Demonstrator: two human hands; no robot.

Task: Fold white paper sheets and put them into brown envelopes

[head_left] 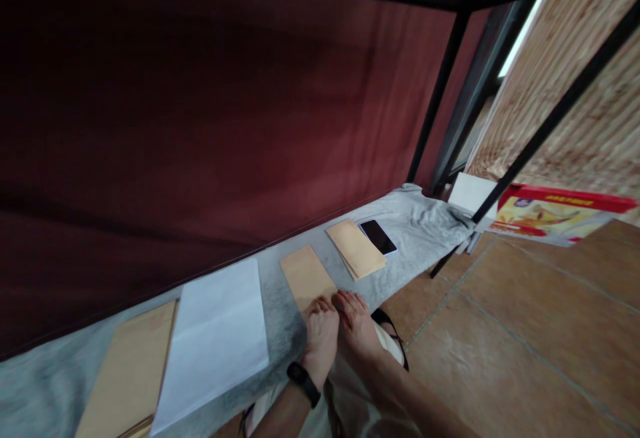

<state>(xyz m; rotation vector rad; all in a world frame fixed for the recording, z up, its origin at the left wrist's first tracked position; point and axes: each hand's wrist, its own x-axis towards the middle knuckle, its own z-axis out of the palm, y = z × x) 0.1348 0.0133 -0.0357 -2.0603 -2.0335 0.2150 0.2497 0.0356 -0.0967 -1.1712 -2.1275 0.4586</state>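
My left hand [320,333], with a black watch on its wrist, rests on the near end of a brown envelope [306,274] that lies on the grey cloth-covered table [415,221]. My right hand [356,323] lies beside it on the same end of the envelope. Both hands have their fingers bent down and pressed flat on the paper. A white sheet of paper [217,331] lies just left of the envelope. A stack of brown envelopes [356,247] sits to the right, further along the table.
A black phone [378,236] lies next to the right-hand stack. Another stack of brown envelopes [127,375] sits at the far left. A dark red curtain [200,125] backs the table. A red and yellow box [560,213] and a black frame pole [550,125] stand at the right over a tiled floor.
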